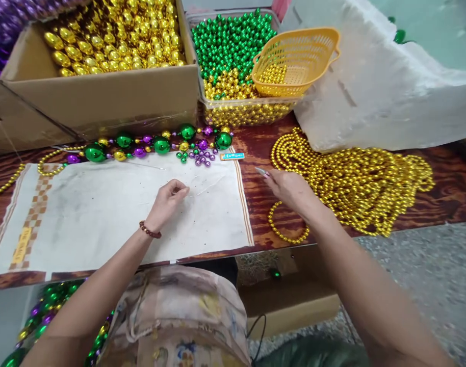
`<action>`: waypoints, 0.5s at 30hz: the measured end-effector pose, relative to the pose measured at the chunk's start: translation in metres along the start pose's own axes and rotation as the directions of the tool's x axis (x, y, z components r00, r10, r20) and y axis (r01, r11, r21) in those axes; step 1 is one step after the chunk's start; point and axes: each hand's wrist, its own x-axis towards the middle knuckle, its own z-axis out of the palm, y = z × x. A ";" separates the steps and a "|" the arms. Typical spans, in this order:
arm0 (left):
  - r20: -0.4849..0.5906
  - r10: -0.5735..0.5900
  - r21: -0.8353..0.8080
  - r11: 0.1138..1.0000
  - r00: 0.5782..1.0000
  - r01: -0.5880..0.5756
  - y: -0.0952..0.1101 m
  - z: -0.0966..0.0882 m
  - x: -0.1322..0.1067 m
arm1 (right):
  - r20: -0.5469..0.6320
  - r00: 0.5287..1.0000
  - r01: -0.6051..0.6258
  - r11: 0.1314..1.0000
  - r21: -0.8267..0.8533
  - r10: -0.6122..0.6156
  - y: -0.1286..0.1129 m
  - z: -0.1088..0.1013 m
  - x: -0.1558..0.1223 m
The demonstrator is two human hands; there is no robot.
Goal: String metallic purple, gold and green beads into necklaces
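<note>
My left hand [171, 200], with a brown bead bracelet at its wrist, is pinched over a white towel [114, 209]. A thin clear thread [212, 186] runs from its fingertips to the right across the cloth. My right hand [288, 186] is closed around a small pair of thread snips [261, 172], whose metal tips point left; the handles are mostly hidden in the fingers. Along the towel's far edge lies a strand of green, gold and purple beads [162, 145]. Small loose purple beads [205, 158] sit at its right end.
Gold bead strands [366, 186] are heaped on the right, with a gold bead loop [271, 224] in front. A cardboard box [103, 99] of gold beads, a clear tub [248, 113] and a yellow basket [313, 61] stand behind. A white sack [363, 97] is at back right.
</note>
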 end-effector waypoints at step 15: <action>-0.119 -0.116 -0.211 0.973 0.986 0.089 -0.007 -0.031 0.006 | -0.067 0.871 0.456 0.749 0.481 -0.486 -0.127 -0.002 -0.018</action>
